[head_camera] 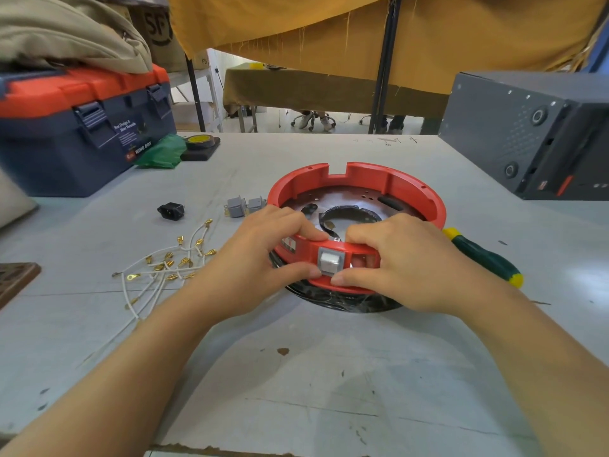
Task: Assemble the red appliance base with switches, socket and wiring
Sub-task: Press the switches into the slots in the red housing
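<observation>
The round red appliance base [408,188] lies on the table with its near rim tilted up toward me. A grey rocker switch [330,261] sits in a cutout of that near rim. My left hand [260,255] grips the rim left of the switch, thumb below and fingers over the top. My right hand [408,258] grips the rim on the right the same way, its thumb tip touching the switch's lower edge. Two more grey switches [244,206], a black socket [171,211] and several white wires with brass terminals [164,262] lie to the left.
A green and yellow screwdriver [484,257] lies right of the base. A blue and orange toolbox [82,127] stands at back left, with a green bag [161,153] and a tape roll [199,142] beside it. A dark grey metal case [527,133] stands at back right.
</observation>
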